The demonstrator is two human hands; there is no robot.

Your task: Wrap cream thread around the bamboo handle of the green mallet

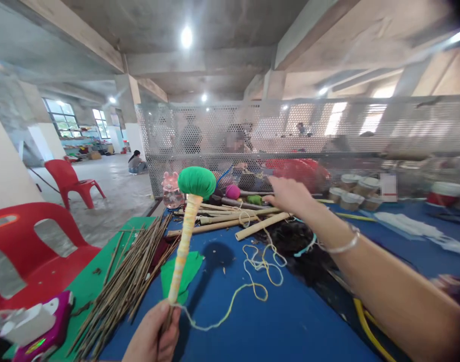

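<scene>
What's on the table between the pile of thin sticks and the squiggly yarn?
In the head view, a green scrap lies there, partly hidden by the wrapped stick in the left hand, with a shadow beside it.

Observed left hand [154, 333] low and left of centre, with fingers [171, 339] curled into a grip, and right forearm [381, 279] stretched forward and inward from lower right, ending in a raised right hand [292, 196] with back uppermost and thumb [269, 199] apart from the blurred, extended fingers.
</scene>
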